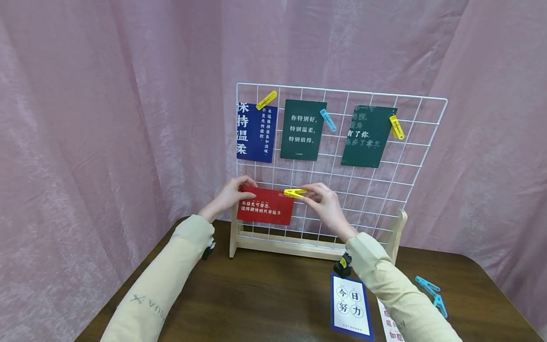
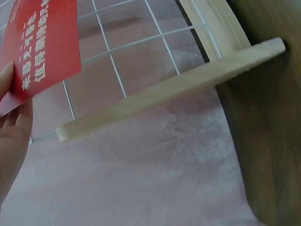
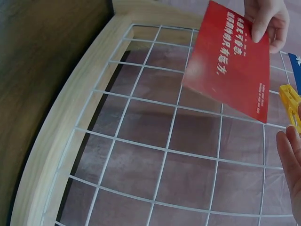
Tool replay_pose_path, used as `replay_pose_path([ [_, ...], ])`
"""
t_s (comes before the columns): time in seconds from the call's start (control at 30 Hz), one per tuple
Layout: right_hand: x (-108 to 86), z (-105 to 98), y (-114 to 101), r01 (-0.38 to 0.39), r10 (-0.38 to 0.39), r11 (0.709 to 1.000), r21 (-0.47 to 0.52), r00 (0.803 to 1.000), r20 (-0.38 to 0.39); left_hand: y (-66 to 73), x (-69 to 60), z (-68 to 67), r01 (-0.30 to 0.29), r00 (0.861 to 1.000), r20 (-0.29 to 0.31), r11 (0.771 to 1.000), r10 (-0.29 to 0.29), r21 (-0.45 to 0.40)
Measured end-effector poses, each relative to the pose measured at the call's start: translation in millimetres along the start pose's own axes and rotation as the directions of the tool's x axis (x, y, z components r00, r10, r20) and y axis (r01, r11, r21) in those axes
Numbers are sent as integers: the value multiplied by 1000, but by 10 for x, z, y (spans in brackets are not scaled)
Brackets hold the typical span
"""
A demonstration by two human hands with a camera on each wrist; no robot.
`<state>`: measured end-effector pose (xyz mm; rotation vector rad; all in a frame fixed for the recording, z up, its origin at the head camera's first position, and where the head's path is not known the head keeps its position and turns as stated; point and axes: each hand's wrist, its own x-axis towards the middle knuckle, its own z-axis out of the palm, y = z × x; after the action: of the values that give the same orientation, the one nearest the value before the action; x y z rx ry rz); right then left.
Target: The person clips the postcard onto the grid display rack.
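A red card (image 1: 266, 209) with white lettering is held against the lower left of a white wire grid (image 1: 325, 199). My left hand (image 1: 240, 190) pinches its upper left corner, thumb in front and fingers behind, as the left wrist view also shows. Between the thumb and fingers of my right hand (image 1: 326, 204) is a yellow clothespin (image 1: 295, 193), its tip at the card's upper right corner in the head view. From the right wrist the yellow clothespin (image 3: 290, 104) appears beside the card's top edge, apart from it.
Higher on the grid hang a blue card (image 1: 256, 133) and two green cards (image 1: 302, 130), fastened by yellow and blue clothespins. A wooden stand (image 1: 286, 244) supports the grid. On the brown table lie a blue-bordered card (image 1: 351, 306), another white card (image 1: 388, 323) and blue clothespins (image 1: 429, 286).
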<state>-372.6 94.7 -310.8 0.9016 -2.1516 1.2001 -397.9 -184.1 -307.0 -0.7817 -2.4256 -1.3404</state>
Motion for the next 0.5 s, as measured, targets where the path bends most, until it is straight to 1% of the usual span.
replay_pose_path([
  [0.03, 10, 4, 1, 0, 0, 1000, -1, 1000, 1, -6, 10, 4, -1, 999, -37, 1000, 1, -3],
  [0.1, 41, 14, 2, 3, -3, 1000, -2, 1000, 7, -19, 28, 12, -7, 996, -86, 1000, 6, -14],
  [0.2, 101, 34, -1, 19, -18, 1000, -17, 1000, 15, -21, 45, 22, 27, 990, -140, 999, -30, -27],
  [0.3, 173, 59, -22, 67, -66, 995, -78, 998, 17, -15, 52, 31, 54, 980, -191, 998, -56, -13],
  [0.4, 248, 91, -46, 112, -111, 981, -156, 994, 12, -17, 57, 44, 47, 971, -235, 998, -35, 43],
  [0.5, 312, 119, -79, 130, -130, 967, -221, 991, 14, -22, 68, 70, 12, 967, -257, 997, 7, 72],
])
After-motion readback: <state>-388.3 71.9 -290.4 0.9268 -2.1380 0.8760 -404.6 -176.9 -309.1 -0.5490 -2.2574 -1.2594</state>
